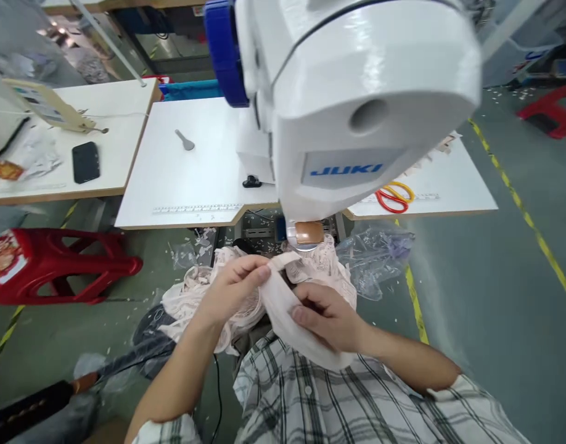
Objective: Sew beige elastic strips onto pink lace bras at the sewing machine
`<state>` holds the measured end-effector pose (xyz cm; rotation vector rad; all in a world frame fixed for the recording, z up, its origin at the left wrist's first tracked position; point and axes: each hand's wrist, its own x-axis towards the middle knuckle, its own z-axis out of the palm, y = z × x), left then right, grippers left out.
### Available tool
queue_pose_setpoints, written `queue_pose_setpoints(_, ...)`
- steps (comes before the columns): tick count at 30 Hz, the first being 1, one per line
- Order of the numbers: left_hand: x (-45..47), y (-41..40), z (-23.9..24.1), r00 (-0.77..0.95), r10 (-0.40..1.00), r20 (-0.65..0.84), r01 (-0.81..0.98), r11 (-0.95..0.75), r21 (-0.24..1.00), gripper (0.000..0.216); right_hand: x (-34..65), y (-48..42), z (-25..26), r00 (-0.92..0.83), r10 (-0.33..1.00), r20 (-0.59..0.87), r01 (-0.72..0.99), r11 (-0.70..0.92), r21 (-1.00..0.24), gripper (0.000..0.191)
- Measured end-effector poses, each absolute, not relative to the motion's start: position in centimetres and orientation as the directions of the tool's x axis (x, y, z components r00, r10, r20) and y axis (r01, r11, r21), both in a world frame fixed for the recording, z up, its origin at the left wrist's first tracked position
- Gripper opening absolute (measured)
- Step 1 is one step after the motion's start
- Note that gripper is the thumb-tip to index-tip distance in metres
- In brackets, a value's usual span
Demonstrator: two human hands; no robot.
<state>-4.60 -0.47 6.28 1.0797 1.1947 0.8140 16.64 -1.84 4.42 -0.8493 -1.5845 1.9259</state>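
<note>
My left hand (232,287) pinches a pale pink fabric piece (287,314) near its upper strap end, just below the head of a white JUKI sewing machine (357,105). My right hand (332,317) grips the same piece lower down, fingers curled over it. A heap of pale lace fabric (190,296) lies under and beside both hands, in my lap. The strap end reaches up close to the machine's metal foot area (306,235).
The white machine table (185,179) carries a small grey tool (185,141) and red and yellow scissors (394,197). A second table at left holds a black phone (86,161). A red stool (52,265) stands left; clear plastic bags (375,253) lie right.
</note>
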Motion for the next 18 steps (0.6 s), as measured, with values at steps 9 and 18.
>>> queue_pose_setpoints(9, -9.6, -1.3, 4.8, -0.007, 0.976, -0.217, 0.619, 0.175, 0.766, 0.024, 7.2, 2.4, -2.0, -0.520, 0.713, -0.471, -0.448, -0.697, -0.561, 0.041)
queue_pose_setpoints(18, -3.7, -1.5, -2.9, -0.049, 0.940, -0.337, 0.263, 0.337, 0.904, 0.040, 11.8, -0.3, -6.0, -0.306, 0.947, 0.093, 0.182, 0.154, -0.971, 0.015)
